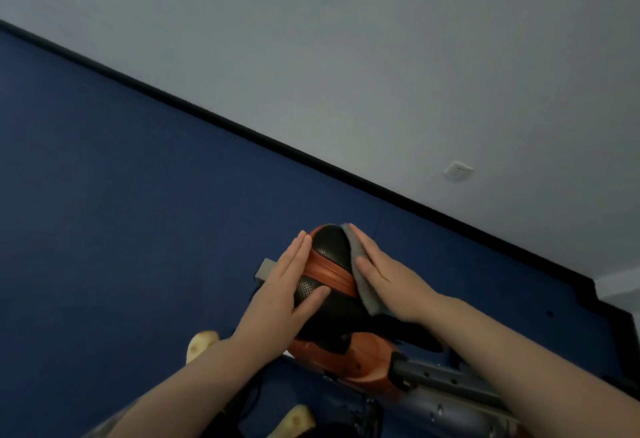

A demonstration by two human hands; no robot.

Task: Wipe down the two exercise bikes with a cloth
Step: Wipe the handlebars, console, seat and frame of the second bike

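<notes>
**Two hands on the saddle, cloth under the right**

Head view: Both your hands lie flat on the saddle (pixel 329 264), which sits straight ahead of you and below, over the blue floor (pixel 121 212). Your left hand (pixel 289 285) is spread, fingers straight along the saddle's left flank and thumb resting on the perforated top; it steadies rather than grips. Your right hand (pixel 381 275) is also spread, palm down, pressing the grey cloth (pixel 360 275) against the right flank. The cloth lies between palm and seat, a flap showing past your fingertips and another below your wrist.

The saddle's long axis runs away from you, rounded end far and narrow end near, where it meets the orange frame (pixel 346 358) and grey post (pixel 446 382). Your right hand, with the cloth, is the one to move; I judge that the stroke should run along that axis, then over the top toward the left hand. Only one bike is in sight, so much of the task likely remains.
</notes>
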